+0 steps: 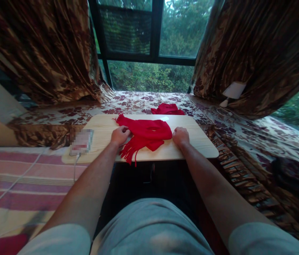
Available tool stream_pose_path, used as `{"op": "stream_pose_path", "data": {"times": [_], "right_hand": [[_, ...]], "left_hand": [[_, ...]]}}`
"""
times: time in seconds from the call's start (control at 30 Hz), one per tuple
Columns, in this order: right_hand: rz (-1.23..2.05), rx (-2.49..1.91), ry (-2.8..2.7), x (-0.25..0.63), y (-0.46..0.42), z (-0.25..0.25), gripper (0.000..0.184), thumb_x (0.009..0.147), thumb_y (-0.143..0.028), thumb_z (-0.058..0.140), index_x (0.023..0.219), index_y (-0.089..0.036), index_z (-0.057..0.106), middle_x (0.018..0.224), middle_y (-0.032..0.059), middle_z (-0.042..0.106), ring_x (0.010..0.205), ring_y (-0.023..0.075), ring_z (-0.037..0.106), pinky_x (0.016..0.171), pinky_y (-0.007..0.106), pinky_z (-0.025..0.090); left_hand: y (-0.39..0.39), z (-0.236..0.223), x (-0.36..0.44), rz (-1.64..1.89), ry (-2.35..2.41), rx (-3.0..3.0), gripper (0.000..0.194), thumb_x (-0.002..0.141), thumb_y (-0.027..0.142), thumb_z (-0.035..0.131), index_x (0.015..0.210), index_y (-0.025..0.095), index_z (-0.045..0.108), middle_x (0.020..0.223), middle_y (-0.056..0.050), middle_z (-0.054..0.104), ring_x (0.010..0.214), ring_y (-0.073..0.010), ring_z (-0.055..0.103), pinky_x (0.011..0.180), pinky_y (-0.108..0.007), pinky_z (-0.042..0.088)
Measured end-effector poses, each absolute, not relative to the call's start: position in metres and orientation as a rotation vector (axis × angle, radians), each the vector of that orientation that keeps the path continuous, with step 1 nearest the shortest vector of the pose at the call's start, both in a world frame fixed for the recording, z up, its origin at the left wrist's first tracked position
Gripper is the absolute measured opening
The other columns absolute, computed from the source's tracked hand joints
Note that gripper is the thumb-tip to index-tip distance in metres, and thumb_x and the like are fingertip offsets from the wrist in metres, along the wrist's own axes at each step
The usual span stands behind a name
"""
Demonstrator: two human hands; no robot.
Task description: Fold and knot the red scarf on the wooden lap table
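Note:
A red fringed scarf lies loosely folded on a small light-wood table. Its tassels spread toward the front left, and some hang over the front edge. At the scarf's left side, my left hand is closed, thumb and fingers pinched at the cloth. My right hand rests as a fist on the tabletop, right beside the scarf's rounded right fold. Its fingertips are tucked in, so whether any cloth is inside cannot be made out.
Another red cloth lies behind the table on a floral-covered ledge. At the table's left end sits a blurred-out device with a white cable. A small white lamp stands at the right. A striped bed cover extends leftward.

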State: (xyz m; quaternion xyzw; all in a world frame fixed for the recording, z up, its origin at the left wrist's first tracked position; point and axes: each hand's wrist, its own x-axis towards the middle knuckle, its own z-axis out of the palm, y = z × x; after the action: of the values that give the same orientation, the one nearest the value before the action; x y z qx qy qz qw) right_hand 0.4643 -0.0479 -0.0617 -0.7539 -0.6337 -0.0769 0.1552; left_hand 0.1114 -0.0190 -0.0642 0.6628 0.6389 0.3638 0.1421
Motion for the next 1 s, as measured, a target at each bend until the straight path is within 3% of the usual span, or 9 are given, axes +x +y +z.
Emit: {"op": "stream_pose_path", "data": {"times": [0.23, 0.37, 0.73, 1.0], "right_hand": [[-0.201, -2.175, -1.813, 0.4664, -0.0448, -0.0630, 0.029, 0.094, -0.019, 0.046, 0.108, -0.014, 0.070, 0.113, 0.0155, 0.069, 0.107, 0.0283, 0.056, 0.091, 0.036, 0.040], [-0.210, -2.168, -1.810, 0.4665, -0.0451, -0.0637, 0.028, 0.094, -0.020, 0.045, 0.106, -0.014, 0.070, 0.112, 0.0147, 0.069, 0.106, 0.0279, 0.056, 0.090, 0.035, 0.040], [-0.196, -2.171, -1.815, 0.4643, -0.0485, -0.0594, 0.029, 0.094, -0.019, 0.044, 0.107, -0.015, 0.070, 0.113, 0.0147, 0.068, 0.108, 0.0280, 0.056, 0.093, 0.036, 0.041], [-0.166, -2.176, -1.799, 0.4632, -0.0492, -0.0582, 0.030, 0.095, -0.020, 0.043, 0.107, -0.015, 0.070, 0.114, 0.0147, 0.068, 0.109, 0.0278, 0.055, 0.095, 0.037, 0.041]], "left_hand": [[-0.0177, -0.0678, 0.1109, 1.062, 1.771, 1.914, 0.050, 0.085, 0.036, 0.061, 0.132, 0.020, 0.068, 0.111, -0.008, 0.076, 0.102, -0.0222, 0.071, 0.093, -0.031, 0.052], [-0.0163, -0.0694, 0.1119, 0.990, 1.731, 2.002, 0.056, 0.087, 0.036, 0.059, 0.141, 0.021, 0.062, 0.128, -0.008, 0.071, 0.114, -0.0227, 0.067, 0.101, -0.032, 0.049], [-0.0167, -0.0663, 0.1130, 0.803, 1.721, 2.260, 0.063, 0.091, 0.045, 0.052, 0.150, 0.022, 0.053, 0.139, -0.010, 0.064, 0.128, -0.0269, 0.058, 0.111, -0.037, 0.041], [-0.0164, -0.0664, 0.1143, 0.721, 1.674, 2.323, 0.065, 0.093, 0.043, 0.051, 0.155, 0.023, 0.045, 0.152, -0.007, 0.052, 0.142, -0.0252, 0.045, 0.120, -0.037, 0.030]]}}
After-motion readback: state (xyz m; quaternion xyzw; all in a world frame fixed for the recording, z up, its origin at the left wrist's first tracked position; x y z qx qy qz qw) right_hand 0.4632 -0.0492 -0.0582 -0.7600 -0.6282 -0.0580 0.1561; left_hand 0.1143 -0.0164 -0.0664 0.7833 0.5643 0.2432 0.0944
